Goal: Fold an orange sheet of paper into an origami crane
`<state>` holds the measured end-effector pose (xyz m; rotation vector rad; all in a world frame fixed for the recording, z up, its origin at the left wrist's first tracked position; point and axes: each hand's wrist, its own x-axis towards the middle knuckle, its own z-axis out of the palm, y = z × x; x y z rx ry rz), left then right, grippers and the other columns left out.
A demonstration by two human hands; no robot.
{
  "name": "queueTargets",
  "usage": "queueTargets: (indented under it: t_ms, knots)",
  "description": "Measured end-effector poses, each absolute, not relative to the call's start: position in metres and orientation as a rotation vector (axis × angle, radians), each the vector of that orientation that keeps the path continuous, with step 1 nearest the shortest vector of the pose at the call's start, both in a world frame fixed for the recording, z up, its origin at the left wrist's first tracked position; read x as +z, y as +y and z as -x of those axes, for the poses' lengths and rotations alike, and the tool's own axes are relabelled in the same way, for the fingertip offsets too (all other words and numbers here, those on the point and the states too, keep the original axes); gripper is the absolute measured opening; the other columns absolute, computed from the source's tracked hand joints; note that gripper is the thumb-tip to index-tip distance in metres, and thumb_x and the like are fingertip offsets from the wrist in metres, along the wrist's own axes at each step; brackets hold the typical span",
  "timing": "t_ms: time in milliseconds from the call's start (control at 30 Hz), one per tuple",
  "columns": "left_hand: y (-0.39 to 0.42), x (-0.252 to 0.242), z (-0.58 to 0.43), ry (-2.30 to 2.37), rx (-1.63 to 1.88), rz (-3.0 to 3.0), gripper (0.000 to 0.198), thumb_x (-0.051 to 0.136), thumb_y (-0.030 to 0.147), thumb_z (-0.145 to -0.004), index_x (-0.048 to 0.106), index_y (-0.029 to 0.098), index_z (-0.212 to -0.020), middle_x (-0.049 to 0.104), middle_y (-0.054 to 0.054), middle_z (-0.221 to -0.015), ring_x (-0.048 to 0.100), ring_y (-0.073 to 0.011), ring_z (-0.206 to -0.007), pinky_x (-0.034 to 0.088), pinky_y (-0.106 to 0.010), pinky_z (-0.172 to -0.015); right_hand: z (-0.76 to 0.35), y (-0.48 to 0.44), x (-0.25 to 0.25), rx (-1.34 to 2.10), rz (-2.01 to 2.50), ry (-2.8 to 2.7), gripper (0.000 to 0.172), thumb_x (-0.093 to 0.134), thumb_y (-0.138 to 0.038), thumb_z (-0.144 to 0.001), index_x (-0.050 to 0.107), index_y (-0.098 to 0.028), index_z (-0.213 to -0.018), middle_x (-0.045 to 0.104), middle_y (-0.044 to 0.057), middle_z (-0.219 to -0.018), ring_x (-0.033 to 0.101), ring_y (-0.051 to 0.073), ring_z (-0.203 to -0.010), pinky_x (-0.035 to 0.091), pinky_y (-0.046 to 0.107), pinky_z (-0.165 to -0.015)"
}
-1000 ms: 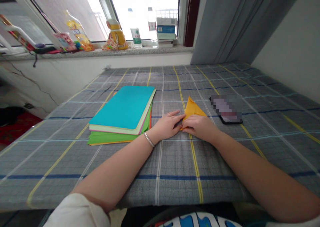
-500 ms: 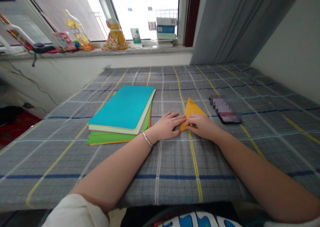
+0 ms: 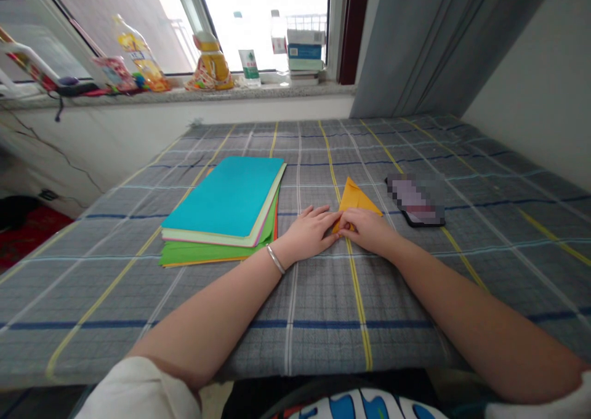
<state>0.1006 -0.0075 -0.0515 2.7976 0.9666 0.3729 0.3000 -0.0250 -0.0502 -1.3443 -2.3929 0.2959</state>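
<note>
A folded orange-yellow paper (image 3: 355, 195), triangular with its point facing away from me, lies on the checked cloth. My left hand (image 3: 310, 231) rests flat at its left edge, fingers stretched out and fingertips touching the paper. A silver bangle circles that wrist. My right hand (image 3: 362, 228) is curled over the near part of the paper, with fingers and thumb closed on its lower left corner. The fingertips of both hands meet there, and that corner is mostly hidden beneath them.
Left of my hands lies a stack of coloured paper (image 3: 226, 197), blue sheet on top. A phone (image 3: 418, 203) with a blurred-out screen sits to the right. Bottles, a tube (image 3: 249, 68) and stacked boxes (image 3: 305, 56) stand on the windowsill. A grey curtain (image 3: 425, 43) hangs behind.
My right hand has shifted slightly left along the paper's near edge, its fingers now closed at the corner beside my left thumb. The left hand has barely moved.
</note>
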Motion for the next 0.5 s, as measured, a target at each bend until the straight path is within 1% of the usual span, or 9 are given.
queueTargets:
  t_ms: [100,200,300,433,500]
  knots:
    - [-0.0081,-0.0520,-0.1027,1.010,0.400,-2.774,0.047,0.045,0.042,-0.095,0.044,0.021,-0.138,0.055,-0.011,-0.137,0.042,-0.0273,-0.135,0.030,-0.053,-0.111,-0.2995,-0.0241,-0.0509,0.297,1.367,-2.370,0.007,0.061,-0.021,-0.083,0.058,-0.020,-0.077,0.064,0.002,-0.081,0.058,0.017,-0.080,0.042,0.030,-0.074]
    - [-0.0066,-0.0516,-0.1028,1.024,0.409,-2.750,0.053,0.051,0.042,-0.092,0.041,0.021,-0.140,0.053,-0.012,-0.138,0.045,-0.0267,-0.133,0.031,-0.051,-0.111,-0.2999,-0.0226,-0.0516,0.278,1.395,-2.350,0.006,0.059,-0.020,-0.083,0.058,-0.020,-0.077,0.064,0.002,-0.081,0.057,0.018,-0.080,0.042,0.030,-0.074]
    - [-0.0050,-0.0507,-0.1021,1.018,0.395,-2.726,0.056,0.055,0.041,-0.090,0.041,0.021,-0.140,0.052,-0.011,-0.140,0.043,-0.0270,-0.134,0.030,-0.051,-0.112,-0.3016,-0.0212,-0.0521,0.271,1.444,-2.321,0.005,0.058,-0.020,-0.082,0.057,-0.020,-0.077,0.064,0.002,-0.081,0.057,0.017,-0.078,0.042,0.030,-0.074]
    - [-0.0044,-0.0482,-0.1019,1.027,0.337,-2.679,0.054,0.056,0.038,-0.089,0.043,0.020,-0.138,0.051,-0.010,-0.142,0.039,-0.0273,-0.137,0.027,-0.053,-0.113,-0.3040,-0.0222,-0.0520,0.292,1.466,-2.298,0.001,0.057,-0.020,-0.079,0.057,-0.020,-0.079,0.064,0.003,-0.083,0.057,0.018,-0.080,0.043,0.031,-0.075]
    - [-0.0044,-0.0470,-0.1021,1.033,0.321,-2.662,0.053,0.056,0.037,-0.089,0.044,0.020,-0.138,0.051,-0.010,-0.142,0.038,-0.0274,-0.137,0.027,-0.054,-0.113,-0.3041,-0.0240,-0.0515,0.285,1.483,-2.306,0.007,0.060,-0.023,-0.077,0.059,-0.020,-0.083,0.065,0.004,-0.088,0.058,0.019,-0.084,0.044,0.033,-0.078]
